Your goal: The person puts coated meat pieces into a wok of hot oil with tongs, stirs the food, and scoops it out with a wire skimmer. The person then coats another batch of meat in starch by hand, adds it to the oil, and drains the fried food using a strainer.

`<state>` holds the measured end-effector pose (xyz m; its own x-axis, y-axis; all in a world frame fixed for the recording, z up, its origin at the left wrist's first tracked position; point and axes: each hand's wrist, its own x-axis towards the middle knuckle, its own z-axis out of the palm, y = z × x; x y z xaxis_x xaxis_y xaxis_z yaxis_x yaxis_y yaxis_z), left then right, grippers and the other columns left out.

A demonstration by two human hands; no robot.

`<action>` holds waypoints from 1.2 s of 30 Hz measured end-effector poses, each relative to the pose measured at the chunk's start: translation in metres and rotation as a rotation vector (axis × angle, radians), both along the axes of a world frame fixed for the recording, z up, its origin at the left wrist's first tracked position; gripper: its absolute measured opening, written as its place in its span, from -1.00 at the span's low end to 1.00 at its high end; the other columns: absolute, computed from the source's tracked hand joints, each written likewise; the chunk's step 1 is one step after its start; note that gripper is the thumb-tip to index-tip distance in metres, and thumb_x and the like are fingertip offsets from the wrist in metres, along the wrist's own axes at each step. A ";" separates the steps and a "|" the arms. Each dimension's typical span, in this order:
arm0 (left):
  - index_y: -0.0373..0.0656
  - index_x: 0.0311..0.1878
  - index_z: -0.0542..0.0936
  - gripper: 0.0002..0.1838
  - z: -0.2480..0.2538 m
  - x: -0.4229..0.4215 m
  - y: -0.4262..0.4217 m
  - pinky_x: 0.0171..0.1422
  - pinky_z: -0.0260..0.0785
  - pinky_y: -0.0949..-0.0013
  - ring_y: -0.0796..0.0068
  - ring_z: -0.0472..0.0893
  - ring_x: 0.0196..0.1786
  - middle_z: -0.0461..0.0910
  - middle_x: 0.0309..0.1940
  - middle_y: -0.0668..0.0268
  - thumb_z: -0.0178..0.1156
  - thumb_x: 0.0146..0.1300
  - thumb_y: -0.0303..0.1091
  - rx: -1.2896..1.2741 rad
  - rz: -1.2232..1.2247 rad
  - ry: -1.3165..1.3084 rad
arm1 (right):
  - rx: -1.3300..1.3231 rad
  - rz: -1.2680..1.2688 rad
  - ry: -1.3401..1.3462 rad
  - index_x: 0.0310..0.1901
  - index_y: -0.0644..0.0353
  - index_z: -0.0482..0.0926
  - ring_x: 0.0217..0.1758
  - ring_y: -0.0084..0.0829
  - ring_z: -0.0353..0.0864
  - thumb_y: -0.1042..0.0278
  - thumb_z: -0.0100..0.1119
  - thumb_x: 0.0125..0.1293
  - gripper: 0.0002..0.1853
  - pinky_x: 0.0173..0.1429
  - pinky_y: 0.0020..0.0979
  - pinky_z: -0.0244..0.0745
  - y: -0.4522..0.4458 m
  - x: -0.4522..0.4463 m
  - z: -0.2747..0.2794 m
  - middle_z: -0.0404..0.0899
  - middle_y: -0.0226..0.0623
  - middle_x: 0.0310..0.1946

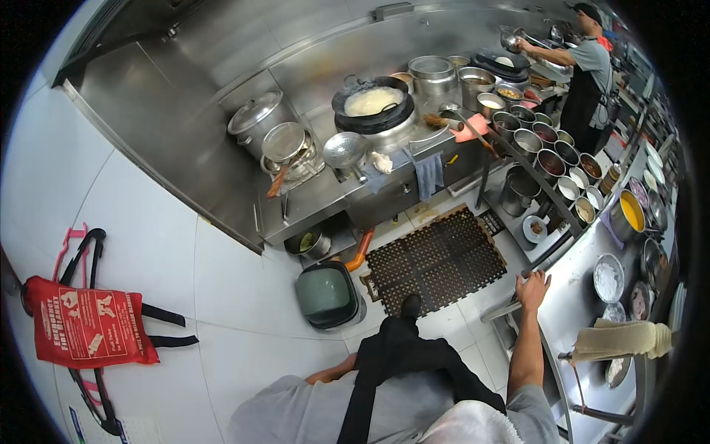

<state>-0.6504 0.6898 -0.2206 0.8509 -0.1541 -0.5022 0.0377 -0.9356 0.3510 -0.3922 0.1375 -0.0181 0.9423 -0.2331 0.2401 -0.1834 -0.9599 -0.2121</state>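
Counter (567,302) lies just rightward of the nearer right hand (532,290), centre-right of frame, half-curled, seemingly empty; left hand's hold I can't tell.

The right forearm (526,351) reaches forward along the steel counter (566,300); the right hand (532,290) lies at its edge, back upward, fingers parted and slightly bent; the left forearm (334,369), well apart from the counter, angles in toward the waist, the left hand hidden.
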 end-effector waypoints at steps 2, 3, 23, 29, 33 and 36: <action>-0.25 -0.58 0.62 -0.78 0.009 0.016 0.004 -0.30 0.42 0.09 0.04 0.59 -0.45 0.57 -0.57 0.00 0.19 -0.10 -0.26 0.004 -0.032 0.083 | 0.023 0.023 -0.003 -0.38 0.17 0.59 0.19 -0.25 0.34 0.10 0.21 0.09 -0.72 0.43 -0.02 -0.10 0.002 0.001 0.000 0.56 -0.25 -0.17; -0.26 -0.58 0.63 -0.78 0.013 0.025 0.006 -0.31 0.42 0.05 0.00 0.59 -0.46 0.57 -0.58 -0.01 0.20 -0.13 -0.26 0.003 -0.050 0.127 | 0.019 0.024 -0.019 -0.38 0.17 0.58 0.19 -0.24 0.35 0.12 0.21 0.09 -0.74 0.43 -0.03 -0.11 0.002 0.000 0.001 0.56 -0.24 -0.20; -0.15 -0.25 0.63 -0.62 0.060 0.128 -0.053 0.12 0.34 0.09 0.00 0.56 -0.06 0.61 -0.19 0.05 0.10 0.12 -0.02 0.070 0.295 -0.082 | 0.070 0.008 -0.062 -0.45 0.17 0.57 0.12 -0.25 0.41 0.22 0.19 0.07 -0.81 0.41 -0.02 -0.06 0.001 0.001 0.001 0.59 -0.21 -0.27; -0.34 -0.15 0.60 -0.50 0.014 0.073 0.008 0.25 0.18 0.00 0.01 0.52 0.05 0.55 -0.07 -0.08 -0.01 0.15 -0.04 0.223 0.293 0.115 | 0.059 0.003 0.005 -0.43 0.20 0.59 0.14 -0.20 0.40 0.23 0.17 0.09 -0.80 0.42 -0.01 -0.08 0.005 0.002 0.003 0.60 -0.18 -0.27; -0.38 -0.11 0.59 -0.47 0.007 0.068 0.012 0.31 0.12 0.02 -0.02 0.49 0.10 0.51 -0.02 -0.13 -0.01 0.15 -0.03 0.215 0.344 0.156 | 0.033 0.000 0.044 -0.37 0.22 0.62 0.14 -0.18 0.40 0.21 0.15 0.08 -0.76 0.41 0.02 -0.09 0.007 0.006 0.003 0.60 -0.14 -0.24; -0.28 -0.29 0.64 -0.54 -0.037 0.074 0.018 -0.01 0.39 0.02 -0.12 0.57 -0.12 0.59 -0.25 -0.11 -0.03 0.14 -0.05 0.193 0.117 -0.068 | 0.010 0.000 0.022 -0.38 0.23 0.62 0.13 -0.17 0.41 0.22 0.15 0.08 -0.76 0.41 0.02 -0.08 0.011 0.008 0.003 0.60 -0.14 -0.25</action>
<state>-0.5761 0.7076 -0.2577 0.8900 0.0413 -0.4540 0.1325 -0.9763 0.1709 -0.3845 0.1490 -0.0155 0.9475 -0.2353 0.2167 -0.1882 -0.9578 -0.2173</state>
